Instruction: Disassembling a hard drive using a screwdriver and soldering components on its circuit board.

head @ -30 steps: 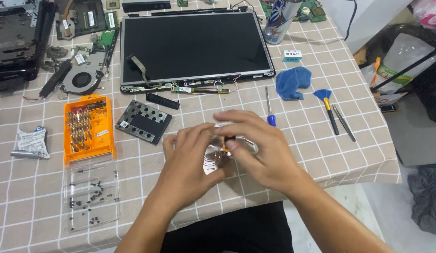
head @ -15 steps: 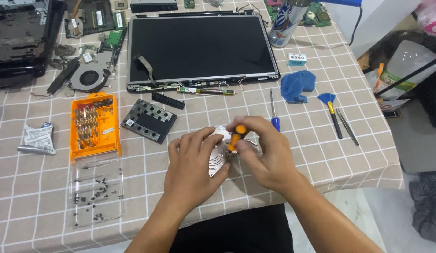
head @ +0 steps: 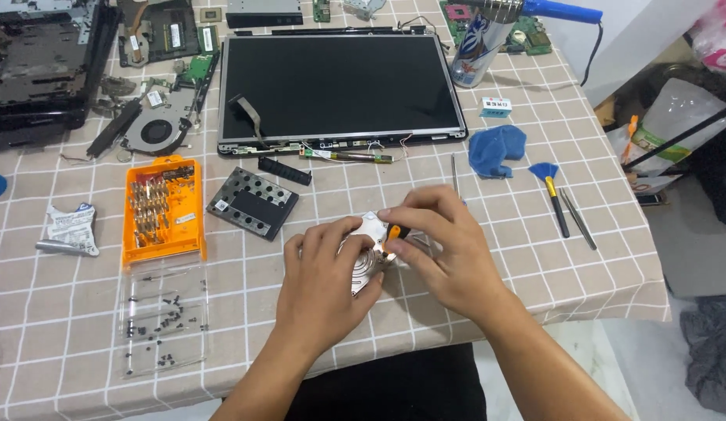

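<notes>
Since half a second ago both hands have shifted only slightly: the right hand (head: 445,253) has tipped the small orange-handled screwdriver (head: 392,235) a little further down onto the flat silvery metal drive (head: 364,261), while the left hand (head: 324,288) has stayed pressed on that same part. The drive lies on the beige checked tablecloth (head: 534,273) near the front edge, directly under and between the two hands, mostly covered by them; only its shiny middle and one lower corner show. The left hand lies over the drive's left side with fingers curled, holding it down. The right hand pinches the screwdriver between thumb and bent fingers, the handle peeking out just beside the left fingertips.

To the left sits an orange plastic bit case (head: 162,209) with rows of metal bits, and below it a clear plastic lid (head: 162,316) scattered with tiny dark screws. Just beyond the hands lies a dark perforated metal bracket (head: 252,203). Further back rests a bare black laptop screen panel (head: 339,86), with a round cooling fan (head: 156,131) at its left. To the right are a crumpled blue cloth (head: 495,150), a blue-bristled brush (head: 552,199) and thin metal tweezers (head: 578,218).
</notes>
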